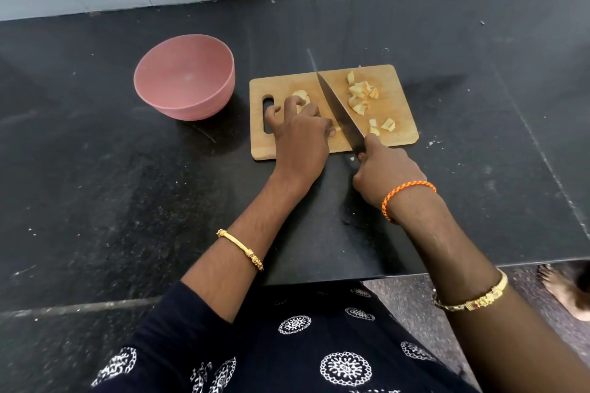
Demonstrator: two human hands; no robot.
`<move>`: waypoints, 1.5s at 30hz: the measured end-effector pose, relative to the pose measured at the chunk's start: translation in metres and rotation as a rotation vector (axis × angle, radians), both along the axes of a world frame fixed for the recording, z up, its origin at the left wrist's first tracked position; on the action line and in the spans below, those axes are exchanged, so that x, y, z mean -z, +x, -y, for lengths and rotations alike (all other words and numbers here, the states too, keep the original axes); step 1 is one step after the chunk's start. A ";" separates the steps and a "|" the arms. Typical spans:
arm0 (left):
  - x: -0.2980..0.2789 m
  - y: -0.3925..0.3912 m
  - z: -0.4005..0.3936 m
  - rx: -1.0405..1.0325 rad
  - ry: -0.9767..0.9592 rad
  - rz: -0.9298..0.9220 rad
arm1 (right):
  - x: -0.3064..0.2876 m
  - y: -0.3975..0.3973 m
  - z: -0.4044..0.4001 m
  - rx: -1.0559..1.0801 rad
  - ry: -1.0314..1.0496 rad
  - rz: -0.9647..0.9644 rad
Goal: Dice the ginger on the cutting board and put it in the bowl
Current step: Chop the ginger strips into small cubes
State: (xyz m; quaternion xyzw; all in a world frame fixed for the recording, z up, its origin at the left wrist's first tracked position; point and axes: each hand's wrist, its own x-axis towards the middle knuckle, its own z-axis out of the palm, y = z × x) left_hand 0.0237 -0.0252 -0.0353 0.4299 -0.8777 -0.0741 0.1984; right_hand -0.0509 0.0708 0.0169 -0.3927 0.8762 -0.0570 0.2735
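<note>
1. The right hand (384, 171) is wrapped round the handle of the knife (340, 112); the handle itself is hidden in the fist.
2. The left hand (298, 134) presses curled fingers on the uncut ginger (300, 96) on the cutting board (396, 80). Keeping the fingertips tucked back and the blade close against the knuckles should give even, safe cuts.
3. Most of that ginger is covered, so its remaining size is unclear.
4. Diced pieces (360, 94) lie right of the blade.
5. The pink bowl (185, 76) stands on the surface just left of the board, with nothing visible inside.

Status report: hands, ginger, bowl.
Left hand holds uncut ginger. Right hand grips knife. Cut pieces on board; bowl empty.
</note>
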 end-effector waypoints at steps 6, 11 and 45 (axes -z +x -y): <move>-0.002 -0.004 -0.002 -0.041 -0.026 0.034 | 0.003 0.001 -0.007 -0.008 0.039 0.023; -0.002 -0.005 0.003 -0.042 -0.003 0.031 | 0.009 0.001 -0.035 -0.001 0.037 0.061; -0.003 0.002 0.006 -0.016 0.025 0.001 | 0.016 0.009 0.022 -0.034 -0.030 -0.060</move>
